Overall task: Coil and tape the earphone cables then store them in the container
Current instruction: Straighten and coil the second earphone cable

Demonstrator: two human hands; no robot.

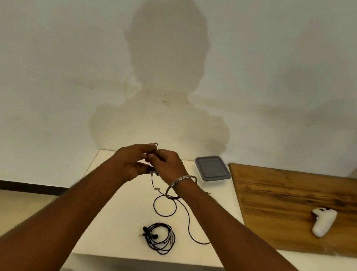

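My left hand (132,163) and my right hand (167,165) meet above the far part of the white table (118,218), both pinching a black earphone cable (165,201). The cable loops up over my fingers and hangs down from them. Its loose length lies in a ring and a long curve on the table under my right wrist. A second black earphone (160,238) lies coiled in a bundle near the table's front edge. The clear container with a grey lid (211,168) stands shut at the table's far right corner.
A wooden board (299,208) adjoins the white table on the right, with a white game controller (323,221) on it. A pale wall rises just behind the table. The floor lies to the left, below the table edge.
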